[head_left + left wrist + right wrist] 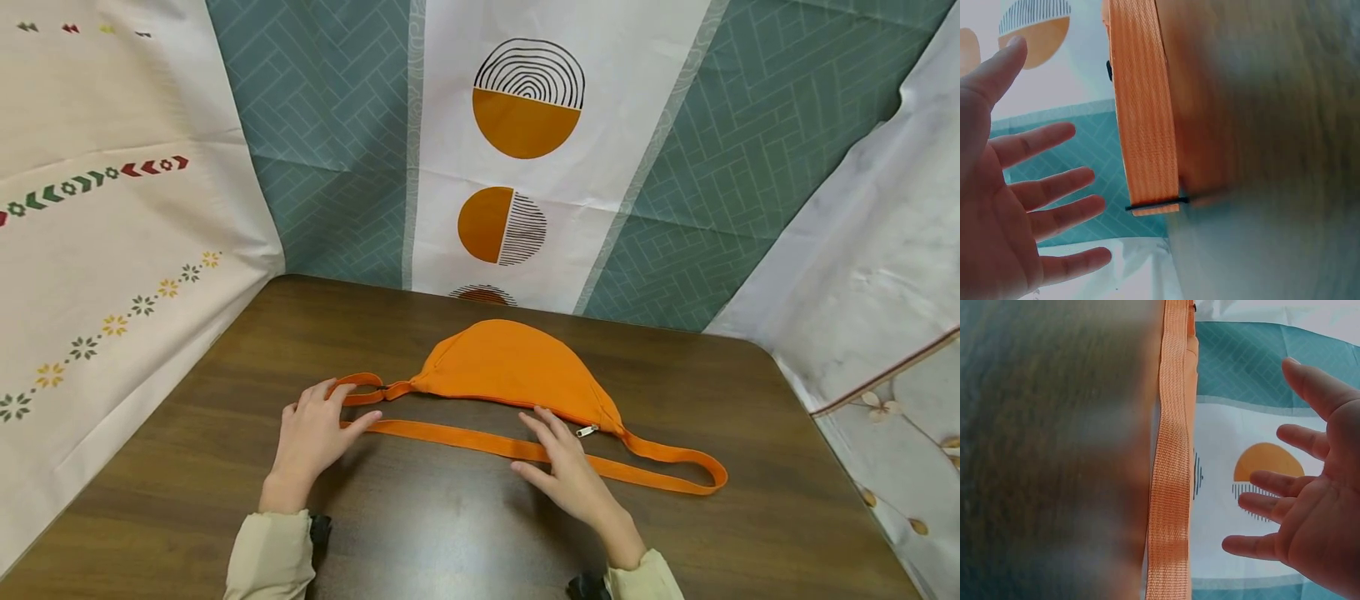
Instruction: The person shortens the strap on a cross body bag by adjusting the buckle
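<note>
The orange waist pack (510,367) lies on the counter (442,542), its strap (450,436) looped in front. I have left grip (311,433) and right grip (576,479) both spread, holding nothing; sweeping either sideways might snag the slack strap and twist it.

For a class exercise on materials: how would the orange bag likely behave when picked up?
The orange bag would probably sag and fold, as it looks like soft fabric. It is likely light, showing no obvious bulge. Its strap would probably dangle, judging by its loose bend.
</note>
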### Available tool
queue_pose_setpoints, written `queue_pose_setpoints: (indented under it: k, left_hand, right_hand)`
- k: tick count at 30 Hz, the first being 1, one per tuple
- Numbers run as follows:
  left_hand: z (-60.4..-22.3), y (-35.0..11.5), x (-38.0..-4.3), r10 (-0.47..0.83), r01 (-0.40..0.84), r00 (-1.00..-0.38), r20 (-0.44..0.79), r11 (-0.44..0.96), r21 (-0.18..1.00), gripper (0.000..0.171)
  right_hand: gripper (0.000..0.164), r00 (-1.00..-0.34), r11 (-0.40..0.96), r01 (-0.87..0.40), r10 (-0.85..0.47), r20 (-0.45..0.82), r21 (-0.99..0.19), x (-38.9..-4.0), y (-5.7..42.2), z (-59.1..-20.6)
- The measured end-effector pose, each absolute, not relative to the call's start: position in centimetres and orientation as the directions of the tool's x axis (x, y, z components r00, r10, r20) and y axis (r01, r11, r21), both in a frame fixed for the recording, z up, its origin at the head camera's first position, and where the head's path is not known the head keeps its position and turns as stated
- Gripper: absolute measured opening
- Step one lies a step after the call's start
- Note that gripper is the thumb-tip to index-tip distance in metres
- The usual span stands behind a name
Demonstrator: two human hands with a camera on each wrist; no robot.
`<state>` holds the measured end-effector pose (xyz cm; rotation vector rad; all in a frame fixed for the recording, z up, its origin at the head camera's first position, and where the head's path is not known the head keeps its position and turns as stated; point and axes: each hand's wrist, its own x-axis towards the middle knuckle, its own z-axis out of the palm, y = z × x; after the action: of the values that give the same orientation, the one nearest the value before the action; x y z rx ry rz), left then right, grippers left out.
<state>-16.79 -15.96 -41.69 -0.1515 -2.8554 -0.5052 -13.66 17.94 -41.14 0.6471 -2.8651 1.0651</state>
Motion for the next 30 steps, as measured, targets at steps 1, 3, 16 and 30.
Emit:
queue_pose_setpoints:
  k: [1,3,16,30]
  left_hand:
    - [-41.8,-16.2,-16.8,0.058,0.14,-0.969,0.241,0.932,0.335,0.066]
    - [-41.8,-16.6,-16.8,0.057,0.137,-0.972,0.228,0.926,0.351,0.066]
    - [-41.1,-18.2,-16.7,0.058,0.126,-0.983,0.176,0.906,0.403,0.064]
    - [-41.8,-20.0,-16.9,0.094,0.111,-0.994,0.062,0.89,0.442,0.06]
  right_hand:
    - [0.061,-0.912,0.68,-0.39,-0.378,0.158,-0.621,-13.7,17.9,-41.1]
    - [0.061,-0.909,0.679,-0.394,-0.386,0.154,-0.62,-13.7,17.8,-41.1]
    - [0.061,-0.902,0.671,-0.401,-0.407,0.142,-0.624,-13.7,17.3,-41.2]
    - [0.06,-0.895,0.649,-0.396,-0.432,0.113,-0.65,-13.7,16.9,-41.5]
